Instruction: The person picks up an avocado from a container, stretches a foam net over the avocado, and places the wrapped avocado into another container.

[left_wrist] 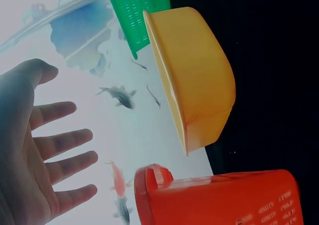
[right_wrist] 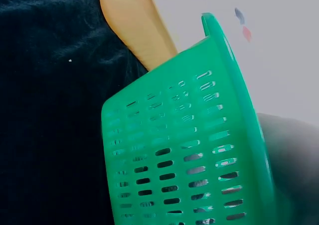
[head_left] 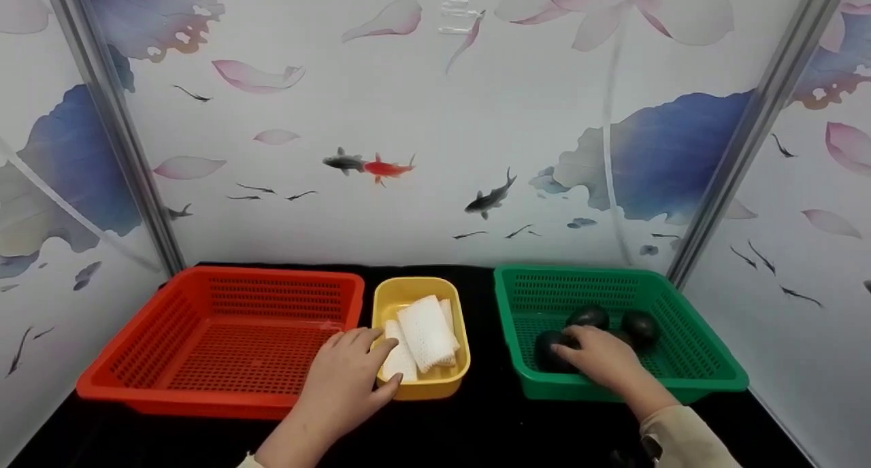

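Note:
My left hand (head_left: 347,383) hovers between the red basket and the yellow tub (head_left: 430,390), its fingers spread and empty. In the left wrist view the same hand (left_wrist: 30,145) shows straight, parted fingers, apart from the tub. Folded white netted sleeves (head_left: 427,332) lie inside the tub. Over the front rim of the green basket (head_left: 711,379) reaches my right hand (head_left: 602,359), with thumb and fingers around a dark avocado (head_left: 548,351). Other dark avocados (head_left: 641,326) lie beside it. The basket wall (right_wrist: 174,135) hides most of the right hand in the right wrist view.
A red slotted basket (head_left: 231,349) stands at the left. Everything sits on a black cloth (head_left: 476,427). Printed white panels (head_left: 422,223) with metal posts (head_left: 742,135) close off the back and sides.

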`<control>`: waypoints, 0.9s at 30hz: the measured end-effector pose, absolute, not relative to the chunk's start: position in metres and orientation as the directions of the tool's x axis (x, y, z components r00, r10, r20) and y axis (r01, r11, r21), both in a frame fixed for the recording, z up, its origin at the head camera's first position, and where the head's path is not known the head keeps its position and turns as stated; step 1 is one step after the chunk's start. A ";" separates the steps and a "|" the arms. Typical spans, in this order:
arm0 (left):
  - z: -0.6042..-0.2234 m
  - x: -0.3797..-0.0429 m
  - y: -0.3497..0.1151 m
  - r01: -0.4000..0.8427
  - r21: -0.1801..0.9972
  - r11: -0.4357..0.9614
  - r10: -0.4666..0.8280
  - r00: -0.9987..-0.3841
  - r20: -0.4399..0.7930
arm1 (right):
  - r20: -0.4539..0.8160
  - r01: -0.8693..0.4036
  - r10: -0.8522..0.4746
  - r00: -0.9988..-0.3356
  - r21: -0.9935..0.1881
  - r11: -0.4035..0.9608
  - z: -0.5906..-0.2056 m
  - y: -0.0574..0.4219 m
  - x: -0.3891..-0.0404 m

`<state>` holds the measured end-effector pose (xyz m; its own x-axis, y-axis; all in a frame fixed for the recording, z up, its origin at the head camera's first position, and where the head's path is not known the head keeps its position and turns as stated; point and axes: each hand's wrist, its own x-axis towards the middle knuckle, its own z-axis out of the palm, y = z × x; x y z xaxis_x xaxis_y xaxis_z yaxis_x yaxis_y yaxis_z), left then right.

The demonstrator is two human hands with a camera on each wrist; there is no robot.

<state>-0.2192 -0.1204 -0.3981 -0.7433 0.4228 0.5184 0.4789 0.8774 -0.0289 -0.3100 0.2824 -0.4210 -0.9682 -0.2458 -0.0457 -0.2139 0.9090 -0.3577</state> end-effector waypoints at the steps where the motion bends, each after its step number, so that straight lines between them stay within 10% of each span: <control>1: -0.398 -0.219 -0.120 0.484 -0.030 0.875 0.426 -0.738 0.524 | -0.048 -0.214 -0.246 -0.968 -0.355 0.910 -0.422 0.282 -0.311; 27: -0.404 -0.226 -0.110 0.499 -0.053 0.865 0.446 -0.716 0.538 | -0.084 -0.236 -0.288 -0.954 -0.381 0.894 -0.434 0.273 -0.334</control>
<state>-0.2257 -0.1097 -0.4035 -0.7156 0.4460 0.5375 0.4994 0.8648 -0.0528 -0.3341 0.2732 -0.4345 -0.9540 -0.2877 -0.0842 -0.2359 0.8938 -0.3813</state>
